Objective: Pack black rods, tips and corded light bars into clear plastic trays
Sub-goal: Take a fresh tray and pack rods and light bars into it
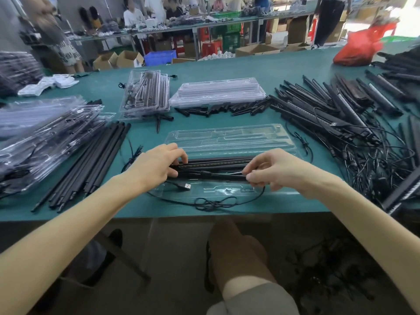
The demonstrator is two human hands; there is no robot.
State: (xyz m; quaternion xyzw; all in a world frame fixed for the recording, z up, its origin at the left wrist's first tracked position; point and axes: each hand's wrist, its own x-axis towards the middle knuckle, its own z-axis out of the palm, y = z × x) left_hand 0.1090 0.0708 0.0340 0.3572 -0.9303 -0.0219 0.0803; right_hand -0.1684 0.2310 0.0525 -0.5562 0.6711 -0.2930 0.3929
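So left hand point(156, 162) grips the light bars point(216, 167) in the clear tray point(227, 137), right hand point(270, 171) pinches their cord point(227, 201), probably needs tucking in next.

Glossy clear plastic tray point(229, 137), matt black light bars point(213, 172), smooth green tabletop point(227, 67).

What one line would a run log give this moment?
step: seating light bars in clear tray | left hand: grips bars' left end | right hand: pinches cord | USB plug: loose on tray

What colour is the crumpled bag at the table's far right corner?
The bag is red, clearest in the head view.
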